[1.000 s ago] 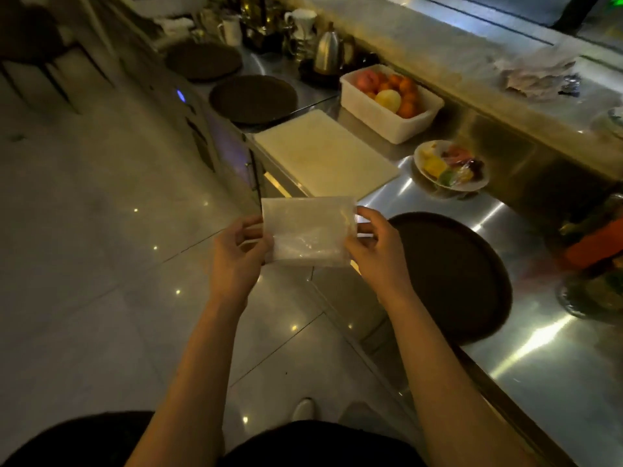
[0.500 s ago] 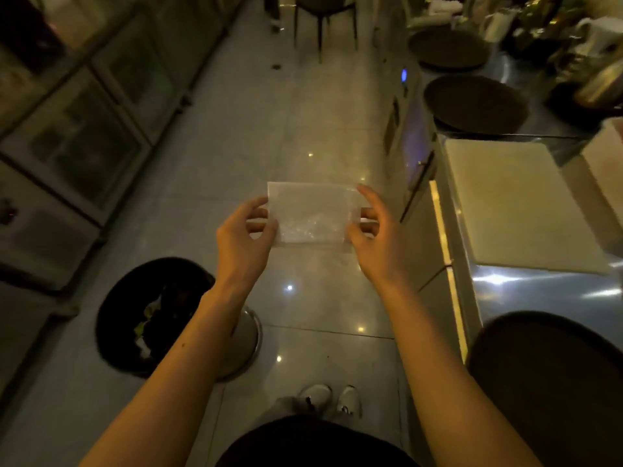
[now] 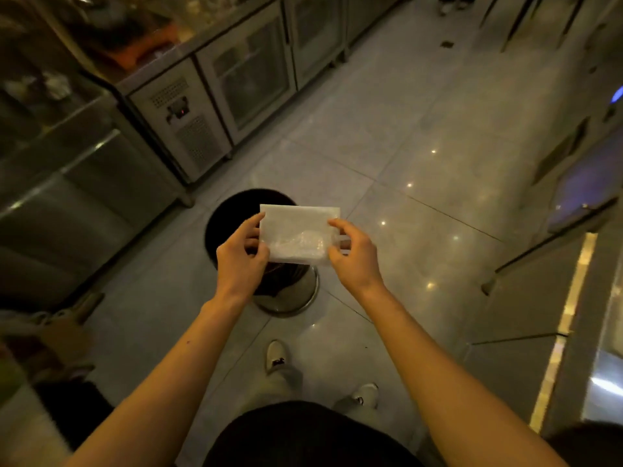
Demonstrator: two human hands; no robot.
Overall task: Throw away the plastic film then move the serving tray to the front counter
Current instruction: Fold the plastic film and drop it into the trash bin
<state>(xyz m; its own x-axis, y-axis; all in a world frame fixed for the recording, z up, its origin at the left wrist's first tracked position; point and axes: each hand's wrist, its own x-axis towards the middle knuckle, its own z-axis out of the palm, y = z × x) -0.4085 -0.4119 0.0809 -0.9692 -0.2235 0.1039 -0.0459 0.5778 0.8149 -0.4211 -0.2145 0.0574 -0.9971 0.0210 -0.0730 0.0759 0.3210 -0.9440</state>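
Note:
I hold a folded sheet of whitish plastic film [image 3: 296, 232] flat between both hands. My left hand [image 3: 241, 256] pinches its left edge and my right hand [image 3: 354, 256] pinches its right edge. The film hangs directly above a round trash bin [image 3: 232, 210] with a black liner and a shiny metal base, standing on the tiled floor. A dark curved edge, perhaps a serving tray [image 3: 583, 443], shows at the bottom right corner; the rest of it is out of view.
A steel refrigerated cabinet [image 3: 215, 96] with glass doors runs along the upper left. The steel counter edge [image 3: 569, 298] with a lit strip runs down the right. Chair legs [image 3: 526, 18] stand at the far top right. My feet [image 3: 276, 357] are just behind the bin.
I have turned left, away from the counter. The bin has come from the lower left to the middle, under the film. Both hands keep the same grip on the film.

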